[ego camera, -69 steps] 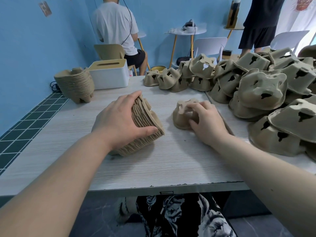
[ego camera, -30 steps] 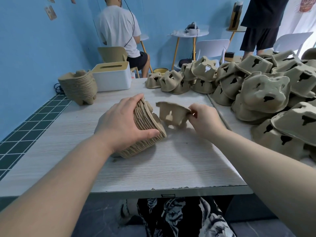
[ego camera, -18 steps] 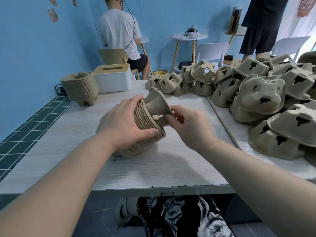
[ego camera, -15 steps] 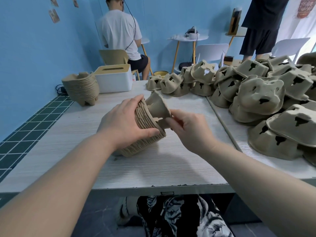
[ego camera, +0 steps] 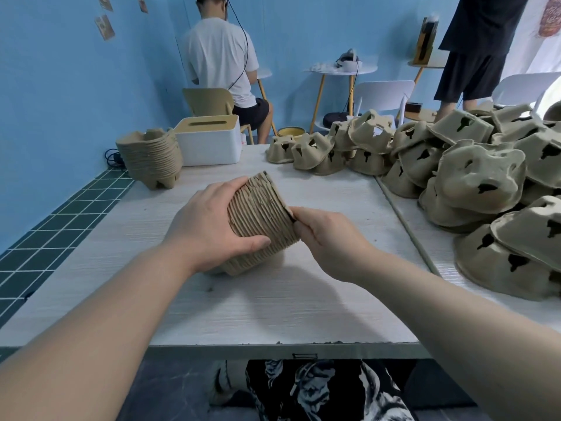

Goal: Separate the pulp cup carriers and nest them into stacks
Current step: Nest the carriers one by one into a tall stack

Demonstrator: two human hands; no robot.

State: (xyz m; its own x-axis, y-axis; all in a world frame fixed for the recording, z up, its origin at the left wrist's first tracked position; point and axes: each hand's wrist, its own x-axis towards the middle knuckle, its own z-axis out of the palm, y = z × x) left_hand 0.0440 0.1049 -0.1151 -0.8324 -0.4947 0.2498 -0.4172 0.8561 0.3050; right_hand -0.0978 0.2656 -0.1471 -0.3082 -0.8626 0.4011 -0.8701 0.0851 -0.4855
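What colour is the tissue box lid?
Tan, on a white tissue box; the head view shows it.

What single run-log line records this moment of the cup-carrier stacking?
step: seating carrier on stack | left hand: grips tilted stack | right hand: presses stack's open end | loose carriers: heaped right | finished stack: far left

We see a pale wood-grain table [ego camera: 273, 302] carrying a tilted stack of nested carriers [ego camera: 261, 221] at its middle, a second upright stack [ego camera: 150, 156] at the far left corner, a white tissue box [ego camera: 208, 141] beside it (tan lid), and a loose heap of carriers [ego camera: 473, 183] along the right side.
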